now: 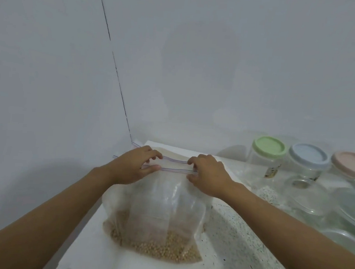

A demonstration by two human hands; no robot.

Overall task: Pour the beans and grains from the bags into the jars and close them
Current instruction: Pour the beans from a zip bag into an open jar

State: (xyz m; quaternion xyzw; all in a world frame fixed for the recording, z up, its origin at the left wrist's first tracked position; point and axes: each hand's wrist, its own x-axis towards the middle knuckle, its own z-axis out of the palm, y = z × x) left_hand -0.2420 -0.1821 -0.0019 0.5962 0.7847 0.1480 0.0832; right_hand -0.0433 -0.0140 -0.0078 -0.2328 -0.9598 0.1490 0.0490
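A clear zip bag (162, 207) stands on the speckled counter (238, 245), with tan round beans (163, 245) pooled at its bottom. My left hand (136, 166) pinches the left part of the bag's zip top. My right hand (207, 172) pinches the right part, and the two zip strips are parted between the hands. A second bag with pale grains (171, 153) lies behind, mostly hidden. Three clear jars stand at the right: one with a green lid (269, 147), one with a blue lid (308, 155) and one with a pink lid (352, 164).
More clear glass containers (348, 213) crowd the counter's right side in front of the jars. White walls meet in a corner just behind the bags. The counter's left edge drops off beside the bag.
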